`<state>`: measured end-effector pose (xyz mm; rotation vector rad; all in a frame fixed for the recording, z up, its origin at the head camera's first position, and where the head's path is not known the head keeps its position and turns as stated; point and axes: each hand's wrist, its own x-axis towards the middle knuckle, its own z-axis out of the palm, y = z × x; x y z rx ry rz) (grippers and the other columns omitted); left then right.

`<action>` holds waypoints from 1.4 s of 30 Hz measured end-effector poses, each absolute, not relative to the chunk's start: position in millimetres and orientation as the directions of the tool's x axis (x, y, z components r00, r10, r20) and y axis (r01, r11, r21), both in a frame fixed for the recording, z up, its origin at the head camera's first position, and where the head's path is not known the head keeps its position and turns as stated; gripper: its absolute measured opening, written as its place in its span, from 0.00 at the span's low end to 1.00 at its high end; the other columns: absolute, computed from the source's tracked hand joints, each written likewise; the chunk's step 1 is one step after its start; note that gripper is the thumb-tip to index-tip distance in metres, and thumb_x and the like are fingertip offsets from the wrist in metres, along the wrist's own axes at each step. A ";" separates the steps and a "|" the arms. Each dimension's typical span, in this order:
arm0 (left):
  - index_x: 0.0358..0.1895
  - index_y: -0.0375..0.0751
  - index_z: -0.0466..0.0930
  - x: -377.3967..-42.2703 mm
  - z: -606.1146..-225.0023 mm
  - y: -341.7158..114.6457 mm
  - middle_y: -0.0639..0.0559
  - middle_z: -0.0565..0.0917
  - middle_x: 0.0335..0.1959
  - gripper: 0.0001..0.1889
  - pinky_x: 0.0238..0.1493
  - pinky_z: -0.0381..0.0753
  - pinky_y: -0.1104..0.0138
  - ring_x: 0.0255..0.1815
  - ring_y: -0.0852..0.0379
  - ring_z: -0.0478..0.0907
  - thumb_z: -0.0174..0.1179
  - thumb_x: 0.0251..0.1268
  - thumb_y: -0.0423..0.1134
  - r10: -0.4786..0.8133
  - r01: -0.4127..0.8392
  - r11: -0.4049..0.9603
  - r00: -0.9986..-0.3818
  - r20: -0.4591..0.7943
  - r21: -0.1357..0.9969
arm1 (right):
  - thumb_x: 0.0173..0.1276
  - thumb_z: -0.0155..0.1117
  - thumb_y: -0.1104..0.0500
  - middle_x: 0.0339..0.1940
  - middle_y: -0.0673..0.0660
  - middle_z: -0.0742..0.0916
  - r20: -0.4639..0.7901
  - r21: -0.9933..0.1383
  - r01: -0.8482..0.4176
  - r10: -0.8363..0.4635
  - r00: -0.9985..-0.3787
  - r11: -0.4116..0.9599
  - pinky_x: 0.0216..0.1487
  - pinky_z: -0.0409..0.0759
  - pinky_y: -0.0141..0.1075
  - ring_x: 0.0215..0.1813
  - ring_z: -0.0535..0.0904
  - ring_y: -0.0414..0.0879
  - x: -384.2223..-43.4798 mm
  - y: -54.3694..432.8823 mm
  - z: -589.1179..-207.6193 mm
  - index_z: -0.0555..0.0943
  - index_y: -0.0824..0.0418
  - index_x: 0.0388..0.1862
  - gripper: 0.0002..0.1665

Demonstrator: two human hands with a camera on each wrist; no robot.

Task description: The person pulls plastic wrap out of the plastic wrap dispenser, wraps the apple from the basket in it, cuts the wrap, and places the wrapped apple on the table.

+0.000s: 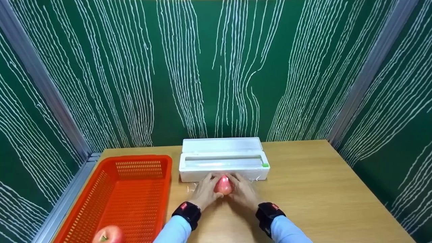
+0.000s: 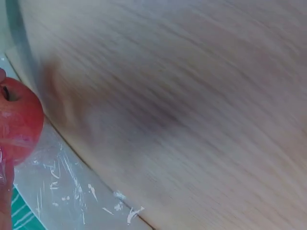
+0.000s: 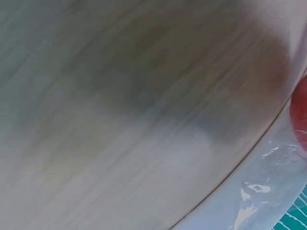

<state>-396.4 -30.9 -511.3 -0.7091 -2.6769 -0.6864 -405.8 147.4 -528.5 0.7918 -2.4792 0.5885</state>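
Observation:
Both of my hands are at a red apple (image 1: pixel 224 186) just in front of a white cling film box. The left hand (image 1: pixel 204 192) holds the apple from the left, its thumb low on the near side. From the other side, the right hand (image 1: pixel 245 193) grips it with bent fingers. Clear cling film (image 2: pixel 67 177) lies over part of the apple and spreads against the box front. The apple's dark stem hollow shows at the left wrist view's edge. The right wrist view catches only a sliver of the apple and wrinkled film (image 3: pixel 254 196).
The cling film box (image 1: pixel 189 174) stands at the table's back with its lid raised and a green slider (image 1: pixel 265 165) at its right end. An orange basket (image 1: pixel 165 189) on the left holds another apple (image 1: pixel 109 234). Green panels (image 1: pixel 209 84) enclose the wooden table (image 1: pixel 320 192).

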 end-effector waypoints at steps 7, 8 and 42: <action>0.57 0.43 0.70 -402.6 -509.1 -28.8 0.46 0.74 0.51 0.31 0.54 0.75 0.57 0.51 0.51 0.75 0.69 0.47 0.44 0.348 0.464 0.729 -0.884 0.311 0.503 | 0.40 0.74 0.63 0.42 0.56 0.79 0.488 -0.329 -0.599 -0.412 -0.770 0.730 0.45 0.79 0.43 0.43 0.79 0.50 -406.4 148.4 -525.7 0.69 0.61 0.50 0.36; 0.57 0.44 0.70 -403.3 -508.8 -28.6 0.46 0.75 0.51 0.30 0.54 0.75 0.57 0.51 0.51 0.75 0.68 0.47 0.43 0.345 0.456 0.725 -0.889 0.300 0.517 | 0.40 0.74 0.64 0.42 0.57 0.79 0.477 -0.336 -0.595 -0.412 -0.776 0.730 0.44 0.80 0.43 0.42 0.79 0.50 -406.2 148.8 -525.5 0.69 0.61 0.50 0.35; 0.52 0.35 0.77 -415.0 -503.9 -22.8 0.40 0.81 0.47 0.20 0.52 0.74 0.55 0.50 0.45 0.76 0.59 0.53 0.35 0.306 0.417 0.702 -0.909 0.283 0.578 | 0.54 0.66 0.62 0.53 0.63 0.77 0.313 -0.527 -0.518 -0.414 -0.855 0.674 0.55 0.72 0.50 0.53 0.74 0.55 -417.8 152.1 -515.1 0.70 0.68 0.60 0.33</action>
